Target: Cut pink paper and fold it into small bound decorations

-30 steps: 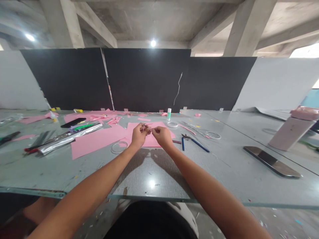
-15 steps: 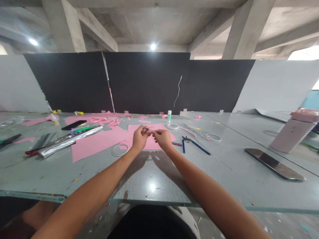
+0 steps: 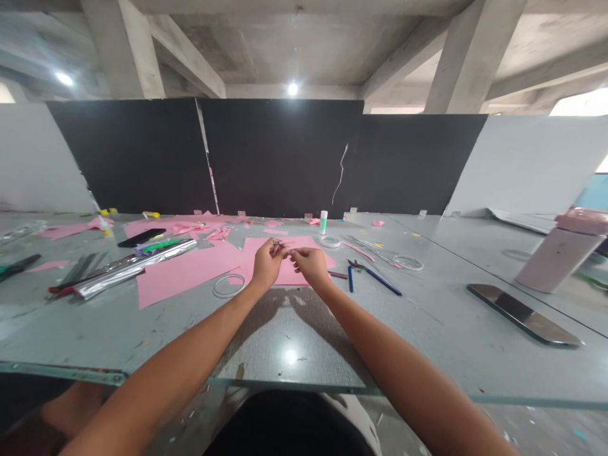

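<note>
Fingers of the left hand (image 3: 266, 262) and right hand (image 3: 311, 265): pinched, tips nearly meeting, apparently on 1 small pink piece (image 3: 288, 251); a dark detail at the left fingertips, too small to identify. Directly below them: 1 flat, matte pink sheet (image 3: 287, 275). Stage, as judged: paper partly cut, with crumpled pink strips (image 3: 218, 234) beyond the fingers to the left; work on the piece unfinished, since it is in the grasp and not set down; amount remaining, cannot be told. Left of the fingers: 1 straight-edged larger sheet (image 3: 185, 272); 1 silver foil roll (image 3: 137, 268), shiny, creased. Just beyond: 1 upright glue stick (image 3: 323, 223), cylindrical, white and green. Right: 1 pair of blue-handled pliers (image 3: 384, 282), spread; farther out, 1 glossy, dark, rectangular phone (image 3: 525, 314).
</note>
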`<state>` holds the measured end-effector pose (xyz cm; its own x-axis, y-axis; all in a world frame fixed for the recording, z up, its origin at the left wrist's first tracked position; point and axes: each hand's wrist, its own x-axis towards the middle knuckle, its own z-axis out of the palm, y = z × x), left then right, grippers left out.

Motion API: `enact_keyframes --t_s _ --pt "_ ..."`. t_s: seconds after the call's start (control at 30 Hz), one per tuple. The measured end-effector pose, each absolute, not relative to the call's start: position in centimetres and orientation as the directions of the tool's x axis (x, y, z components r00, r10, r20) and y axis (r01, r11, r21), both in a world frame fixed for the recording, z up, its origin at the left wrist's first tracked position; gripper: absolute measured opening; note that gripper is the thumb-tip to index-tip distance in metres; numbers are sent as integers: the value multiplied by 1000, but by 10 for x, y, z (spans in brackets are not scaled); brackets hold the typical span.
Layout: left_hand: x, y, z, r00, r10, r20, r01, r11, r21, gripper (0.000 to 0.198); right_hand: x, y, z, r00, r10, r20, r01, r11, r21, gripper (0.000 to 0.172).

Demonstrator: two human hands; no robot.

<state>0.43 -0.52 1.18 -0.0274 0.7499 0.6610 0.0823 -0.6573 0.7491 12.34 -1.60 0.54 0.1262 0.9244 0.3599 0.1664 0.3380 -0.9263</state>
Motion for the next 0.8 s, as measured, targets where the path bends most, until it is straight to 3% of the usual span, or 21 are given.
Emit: enact_keyframes --t_s 0.8 --pt "0 -2 11 30 694 720 190 -711 677 8 124 -19 12 113 951 288 120 274 -954 16"
